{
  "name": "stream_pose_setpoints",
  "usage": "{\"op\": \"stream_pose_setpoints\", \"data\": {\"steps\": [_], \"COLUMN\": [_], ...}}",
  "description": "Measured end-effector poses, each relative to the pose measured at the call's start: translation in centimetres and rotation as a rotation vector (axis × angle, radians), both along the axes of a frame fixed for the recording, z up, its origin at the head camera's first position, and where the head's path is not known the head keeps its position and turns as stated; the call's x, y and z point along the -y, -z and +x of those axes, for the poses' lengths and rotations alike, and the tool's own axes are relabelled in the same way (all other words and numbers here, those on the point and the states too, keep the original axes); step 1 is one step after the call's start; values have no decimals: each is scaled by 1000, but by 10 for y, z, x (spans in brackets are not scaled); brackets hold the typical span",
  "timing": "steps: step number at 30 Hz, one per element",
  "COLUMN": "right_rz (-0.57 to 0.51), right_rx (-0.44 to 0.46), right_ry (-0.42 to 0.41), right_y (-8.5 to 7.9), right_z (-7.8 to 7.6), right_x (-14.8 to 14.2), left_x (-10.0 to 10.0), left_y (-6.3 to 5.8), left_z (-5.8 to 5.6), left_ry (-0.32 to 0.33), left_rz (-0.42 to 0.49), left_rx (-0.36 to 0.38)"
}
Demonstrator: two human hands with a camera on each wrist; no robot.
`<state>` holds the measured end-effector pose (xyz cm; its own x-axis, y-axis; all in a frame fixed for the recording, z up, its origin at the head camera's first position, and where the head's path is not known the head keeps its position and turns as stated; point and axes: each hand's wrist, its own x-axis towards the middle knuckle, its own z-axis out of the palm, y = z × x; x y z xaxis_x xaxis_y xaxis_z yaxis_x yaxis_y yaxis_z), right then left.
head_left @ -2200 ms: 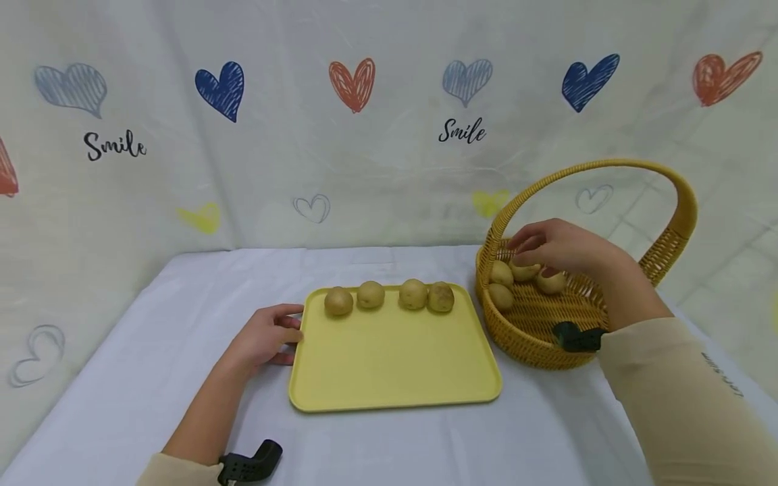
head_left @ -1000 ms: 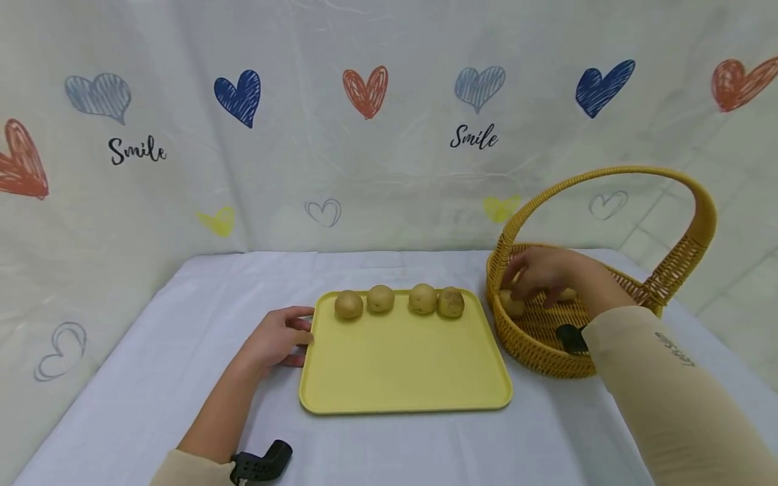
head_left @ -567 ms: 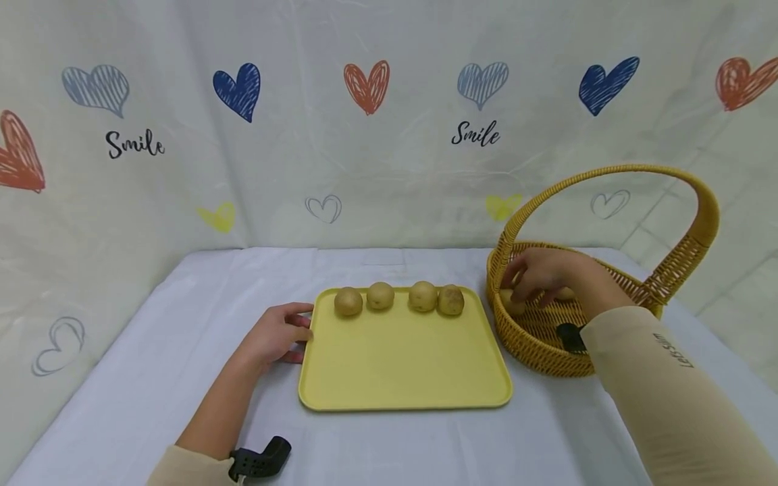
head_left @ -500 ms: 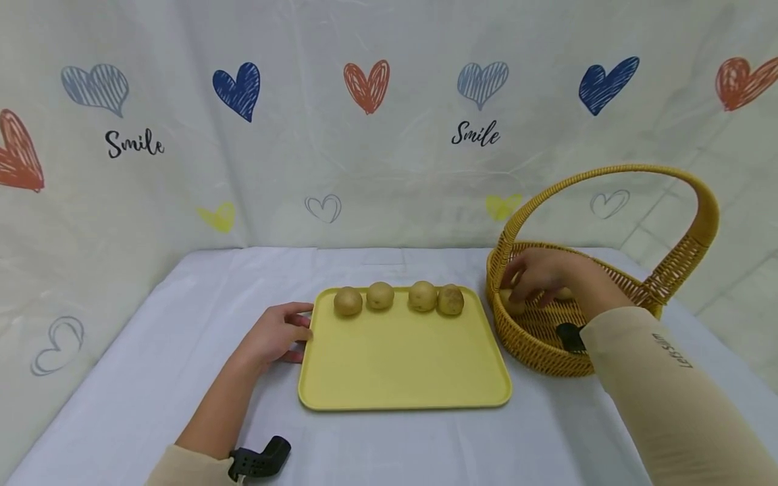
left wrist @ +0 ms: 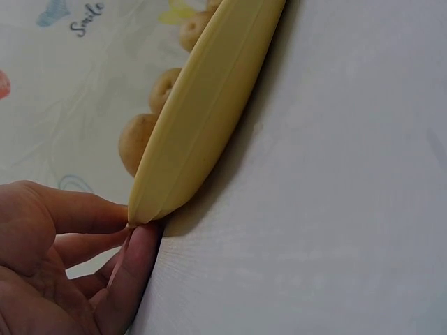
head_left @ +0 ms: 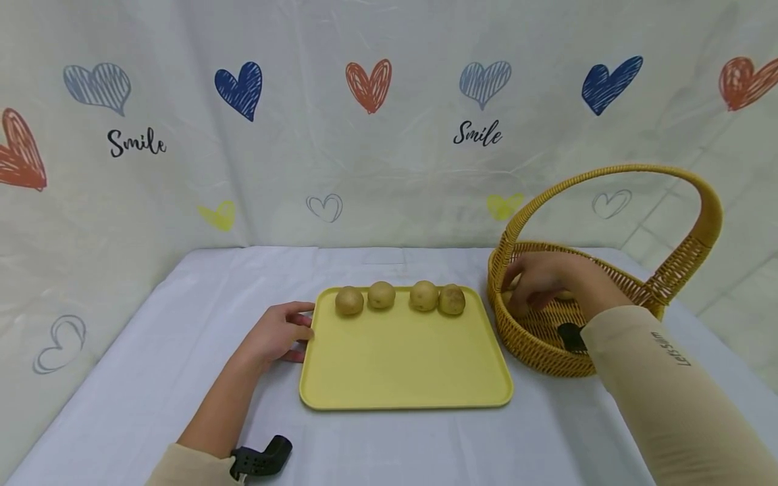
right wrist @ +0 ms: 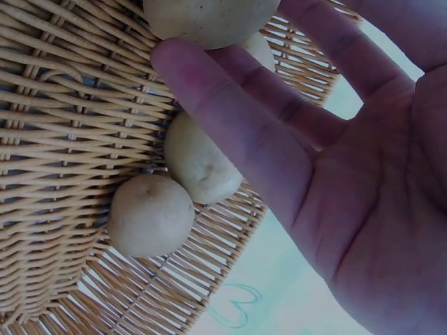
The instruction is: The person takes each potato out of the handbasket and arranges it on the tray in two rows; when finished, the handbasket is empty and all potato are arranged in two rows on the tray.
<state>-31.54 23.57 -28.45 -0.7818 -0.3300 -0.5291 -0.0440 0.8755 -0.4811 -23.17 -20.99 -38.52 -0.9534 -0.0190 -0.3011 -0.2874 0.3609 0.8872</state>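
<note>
At the right, my right hand (head_left: 541,277) reaches into a wicker basket (head_left: 541,361), its fingers bent around a potato (right wrist: 209,17). The right wrist view shows one fingertip against that potato's underside. Deeper in the basket lie other potatoes, a pale one (right wrist: 150,216) against a second (right wrist: 202,164). My left hand (head_left: 276,334) pinches the left edge of a yellow tray (head_left: 404,364) between thumb and fingers. Along the tray's far edge sit several round potatoes, from one at the left (head_left: 349,301) to a brown-marked one (head_left: 452,300) at the right.
The basket's tall arched handle (head_left: 614,169) rises over my right forearm. A white cloth (head_left: 389,445) covers the table, and a curtain (head_left: 413,175) printed with hearts hangs behind it. Black wrist straps, one on the left wrist (head_left: 261,462), sit at both cuffs.
My right hand has gone from above the basket's potatoes down into it, and its fingers have closed lower around one. The left hand stays at the tray edge; the view shifted slightly.
</note>
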Motion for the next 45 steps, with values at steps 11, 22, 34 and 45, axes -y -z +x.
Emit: {"op": "stream_pose_setpoints", "data": {"steps": [11,22,34,45], "right_rz": [-86,-101,-165,-214], "right_rx": [77,180,186,129], "right_ry": [19,86,99,82], "right_y": [2,10,12,11], "right_z": [0,-2,-5,-5], "right_x": [-6,-10,-12,-23], "left_x": [0,-2,0,0], "left_y": [-2,-1,-3,-3], "left_z": [1,4,5,1], "left_ry": [5,18,10,-5], "left_rz": [8,9,16,13], "left_rx": [0,-10,-6,1]}}
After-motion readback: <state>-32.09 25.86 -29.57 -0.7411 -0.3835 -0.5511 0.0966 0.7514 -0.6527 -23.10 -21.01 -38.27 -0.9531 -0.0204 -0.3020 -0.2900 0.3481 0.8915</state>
